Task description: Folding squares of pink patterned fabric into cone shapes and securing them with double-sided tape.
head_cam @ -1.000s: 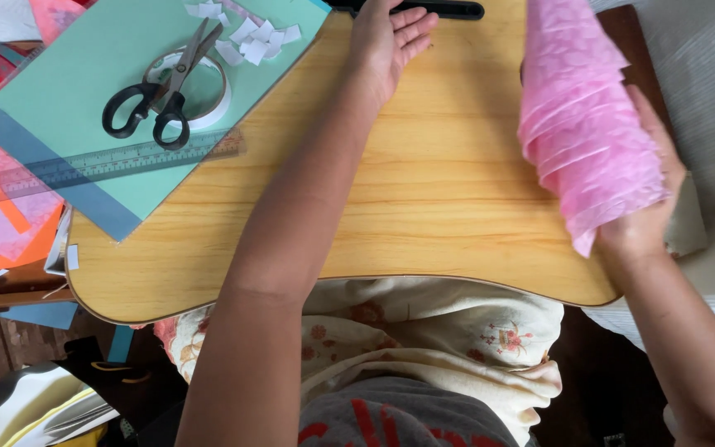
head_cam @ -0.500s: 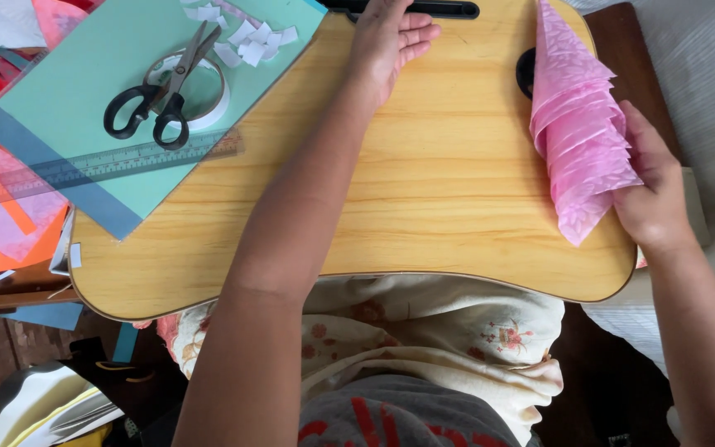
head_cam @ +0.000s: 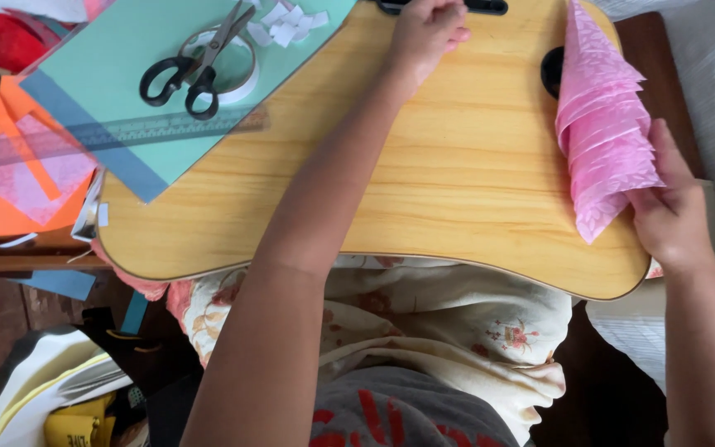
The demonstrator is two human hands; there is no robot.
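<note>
Resting at the right edge of the frame, the right hand (head_cam: 672, 211) grips the lower end of a folded pink paper (head_cam: 604, 132) — fingers closed around the pleated stack, thumb side hidden beneath it. The paper is fanned in layered folds, narrow at the top near the upper right of the frame and widening toward the hand; it lies on the right end of the wooden lap table (head_cam: 457, 182) and partly covers a dark round hole in the tabletop.

Left hand (head_cam: 428, 33) sits at the top centre of the frame, arm stretched diagonally across the table. Fingers are curled down against the wood just beside a black slot (head_cam: 490, 7) at the far edge; cannot tell whether they pinch anything.

Upper left of the frame: a teal paper sheet (head_cam: 126, 74) overhangs the table's left end. On it lie black-handled scissors (head_cam: 196, 62) across a roll of white tape (head_cam: 237, 70), small white paper scraps (head_cam: 291, 21) just beside them, and a clear ruler (head_cam: 117, 136) lying crosswise. Orange and pink paper offcuts (head_cam: 26, 178) are heaped at the far left — well apart from both hands.

Lower centre: a floral cloth (head_cam: 424, 323) under the table's near edge.
</note>
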